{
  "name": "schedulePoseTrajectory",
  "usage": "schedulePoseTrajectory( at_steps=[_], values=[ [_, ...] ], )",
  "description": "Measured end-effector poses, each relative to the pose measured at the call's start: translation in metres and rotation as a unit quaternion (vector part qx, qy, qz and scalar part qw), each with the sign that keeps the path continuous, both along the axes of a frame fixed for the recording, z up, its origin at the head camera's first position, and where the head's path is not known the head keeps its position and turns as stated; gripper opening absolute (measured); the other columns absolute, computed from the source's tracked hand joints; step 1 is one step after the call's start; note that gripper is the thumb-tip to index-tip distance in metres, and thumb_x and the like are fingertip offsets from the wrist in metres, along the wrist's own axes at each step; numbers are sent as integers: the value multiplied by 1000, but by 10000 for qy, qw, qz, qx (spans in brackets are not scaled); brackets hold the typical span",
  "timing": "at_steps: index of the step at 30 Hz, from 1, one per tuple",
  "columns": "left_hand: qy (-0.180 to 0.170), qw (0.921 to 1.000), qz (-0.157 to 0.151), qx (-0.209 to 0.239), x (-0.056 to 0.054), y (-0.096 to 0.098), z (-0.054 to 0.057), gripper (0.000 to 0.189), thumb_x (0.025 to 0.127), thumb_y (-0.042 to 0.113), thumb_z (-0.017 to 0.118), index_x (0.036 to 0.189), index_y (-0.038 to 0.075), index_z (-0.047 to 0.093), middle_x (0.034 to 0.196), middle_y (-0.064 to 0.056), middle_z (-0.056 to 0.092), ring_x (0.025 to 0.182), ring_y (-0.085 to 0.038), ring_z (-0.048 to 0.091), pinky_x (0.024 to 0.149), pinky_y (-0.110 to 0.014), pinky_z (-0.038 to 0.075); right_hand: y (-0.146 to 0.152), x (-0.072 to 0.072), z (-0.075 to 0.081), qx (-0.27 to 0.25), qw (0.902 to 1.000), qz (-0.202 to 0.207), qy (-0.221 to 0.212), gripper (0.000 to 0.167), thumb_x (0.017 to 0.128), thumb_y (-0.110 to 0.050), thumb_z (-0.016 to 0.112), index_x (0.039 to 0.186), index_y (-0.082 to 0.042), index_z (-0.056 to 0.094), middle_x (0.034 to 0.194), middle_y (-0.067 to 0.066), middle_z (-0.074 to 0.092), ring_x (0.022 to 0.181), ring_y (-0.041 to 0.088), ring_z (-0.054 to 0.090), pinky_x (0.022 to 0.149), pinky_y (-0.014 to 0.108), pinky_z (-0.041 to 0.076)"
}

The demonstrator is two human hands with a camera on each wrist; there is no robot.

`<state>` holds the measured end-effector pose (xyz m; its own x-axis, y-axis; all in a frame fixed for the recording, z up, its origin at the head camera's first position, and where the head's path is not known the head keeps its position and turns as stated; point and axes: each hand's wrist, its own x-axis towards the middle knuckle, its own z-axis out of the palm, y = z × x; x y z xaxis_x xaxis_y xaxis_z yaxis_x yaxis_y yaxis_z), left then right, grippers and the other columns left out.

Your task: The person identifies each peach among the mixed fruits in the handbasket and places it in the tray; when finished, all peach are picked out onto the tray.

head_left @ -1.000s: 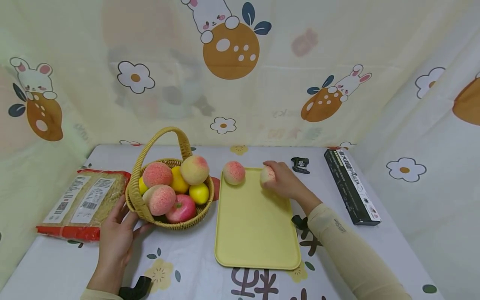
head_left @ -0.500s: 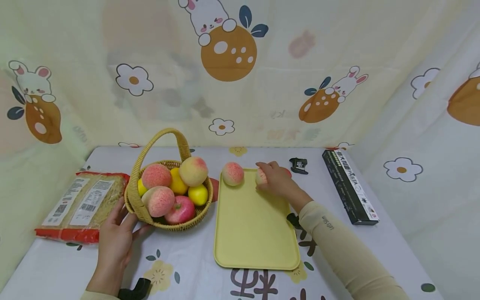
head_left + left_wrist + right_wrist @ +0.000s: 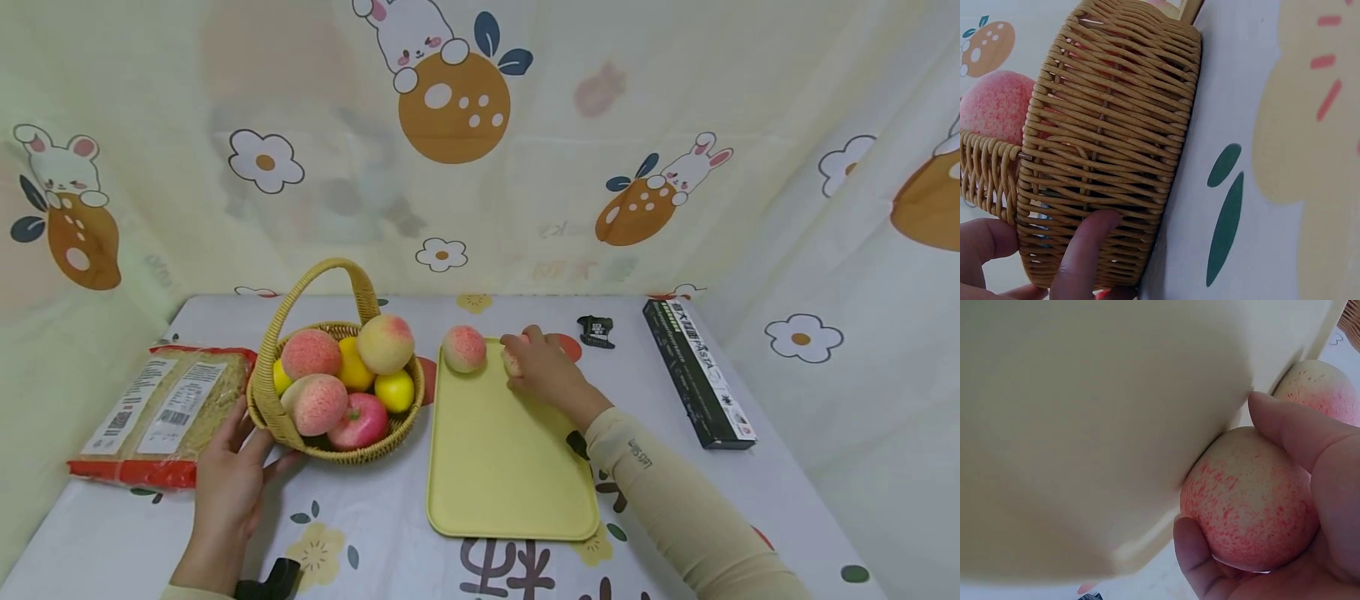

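Observation:
My right hand (image 3: 547, 371) grips a pink-speckled peach (image 3: 1247, 500) at the far end of the yellow tray (image 3: 510, 475). In the right wrist view, thumb and fingers curl round it, and it sits low against the tray. To its left, another peach (image 3: 464, 348) rests at the tray's far left corner. My left hand (image 3: 228, 479) touches the near left side of the wicker basket (image 3: 1110, 125), its thumb laid along the weave and its fingers extended. Peaches, a red apple (image 3: 360, 422) and yellow fruits (image 3: 395, 390) fill the basket, whose handle (image 3: 365, 293) arches above.
Left of the basket lies a clear bag with red ends (image 3: 161, 417), close beside my left hand. A long black pasta box (image 3: 697, 375) lies on the right. A small black packet (image 3: 596, 331) is behind the tray's right corner. A patterned curtain (image 3: 525, 208) hangs behind.
My right hand has slid the peach left along the tray's far end, closer to the other peach. My left hand has stayed against the basket.

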<state>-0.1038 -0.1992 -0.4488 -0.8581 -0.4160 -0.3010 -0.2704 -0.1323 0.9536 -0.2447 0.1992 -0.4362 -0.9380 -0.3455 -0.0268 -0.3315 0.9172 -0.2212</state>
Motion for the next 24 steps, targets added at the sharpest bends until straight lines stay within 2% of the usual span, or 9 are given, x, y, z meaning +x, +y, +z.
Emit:
schedulePoseTrajectory(
  at_steps=[5,9,14,24],
  values=[
    [17,10000,9,18,0,0,0,69,107,31,63,165,43,29,175,-6,29,141,-27,53,77,-27,66,-1,4,2,-92,9999,7,63,66,95,-26,79,153,-16,49,145,26,47,128,55,50,95,63,58],
    [-3,10000,9,14,0,0,0,69,107,31,63,166,42,28,175,-6,30,143,-29,52,77,-27,66,0,3,1,-222,9998,-23,-5,69,95,-31,79,155,-17,48,151,25,45,132,53,50,101,64,55],
    [-7,10000,-12,35,0,0,-1,71,107,31,63,167,40,26,175,-6,29,144,-30,51,78,-26,66,2,1,0,-641,9978,-42,-176,73,95,-34,78,158,-16,45,157,25,41,138,51,48,110,66,49],
    [-20,10000,-24,42,0,0,1,71,107,29,62,167,40,25,176,-6,28,145,-30,51,78,-27,66,14,7,14,-1392,9887,125,-539,79,100,-38,72,164,-10,35,165,26,35,149,46,44,120,64,42]
  ],
)
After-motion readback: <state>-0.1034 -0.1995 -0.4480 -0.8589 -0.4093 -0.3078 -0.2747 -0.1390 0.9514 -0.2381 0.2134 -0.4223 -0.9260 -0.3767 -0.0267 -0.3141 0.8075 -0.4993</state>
